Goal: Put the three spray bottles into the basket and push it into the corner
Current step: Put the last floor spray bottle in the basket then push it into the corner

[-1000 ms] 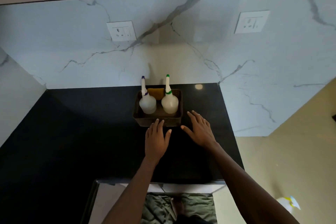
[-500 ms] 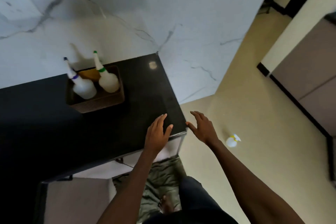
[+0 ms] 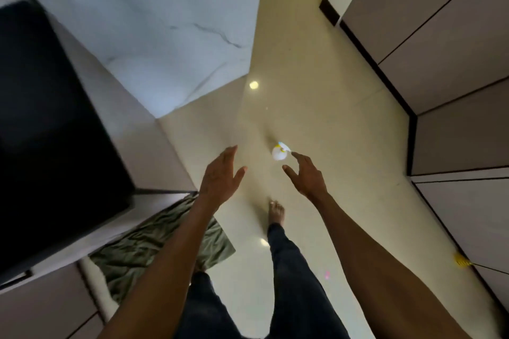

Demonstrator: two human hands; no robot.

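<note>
Head view.
Item: white spray bottle (image 3: 278, 152) with yellow-trimmed nozzle, on the cream floor (image 3: 325, 124), apparently on its side; long axis too small and blurred to fix.
Right hand (image 3: 307, 177): empty, fingers spread wide, index tip just beside the bottle, which lies ahead and slightly left of it. The nearer hand.
Left hand (image 3: 220, 176): empty, spread open, further off to the bottle's left.
Black countertop (image 3: 49, 124): at left edge; basket out of frame.
Change: half a second ago both hands hung by the counter edge with the basket and two bottles visible; now the view faces the floor and the bottle is far closer.
</note>
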